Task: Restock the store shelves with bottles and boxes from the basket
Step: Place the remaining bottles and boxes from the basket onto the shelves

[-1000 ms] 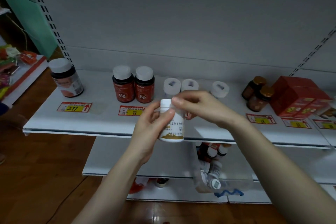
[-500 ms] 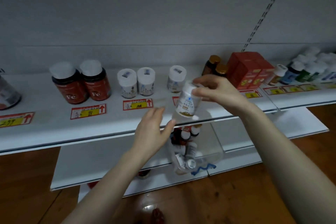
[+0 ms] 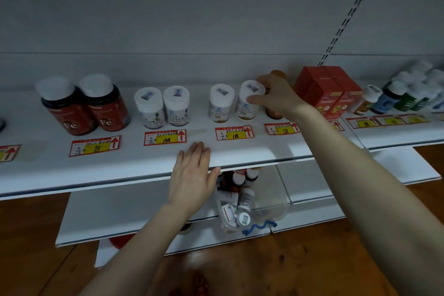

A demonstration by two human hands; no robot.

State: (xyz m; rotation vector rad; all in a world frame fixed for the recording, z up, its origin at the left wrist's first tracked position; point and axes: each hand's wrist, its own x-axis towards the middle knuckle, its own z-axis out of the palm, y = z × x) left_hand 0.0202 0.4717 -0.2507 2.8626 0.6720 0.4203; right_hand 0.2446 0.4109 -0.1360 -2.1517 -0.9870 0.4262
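1. The right hand [image 3: 278,98] reaches over the top shelf [image 3: 264,151] and grips a white bottle [image 3: 247,106] by its cap, thumb on the near side and fingers curled round the far side.
2. This bottle has its base down at the shelf surface and leans a little to the right. Whether it rests fully on the shelf cannot be told.
3. It sits just beside a matching white bottle [image 3: 221,103] on its left, above the price tag marked 118 [image 3: 234,132].
4. A brown bottle [image 3: 274,113] stands just to the right of the held bottle, mostly hidden by the right hand.
5. The left hand [image 3: 192,175] is spread flat, palm down, with its fingers straight. The fingertips lie over the front edge of the top shelf and hold nothing. It is well apart from the held bottle, lower and to the left.
6. The basket [image 3: 276,194], of clear plastic with a blue wavy handle, sits on the lower shelf under the top shelf's edge, just right of the left hand. Several small bottles [image 3: 242,199] lie jumbled in it.
7. Further left on the top shelf stand a pair of white bottles [image 3: 149,108] and two dark red bottles marked Fe [image 3: 105,108].
8. To the right of the right hand are red boxes [image 3: 324,89], then a cluster of white-capped bottles [image 3: 408,94].
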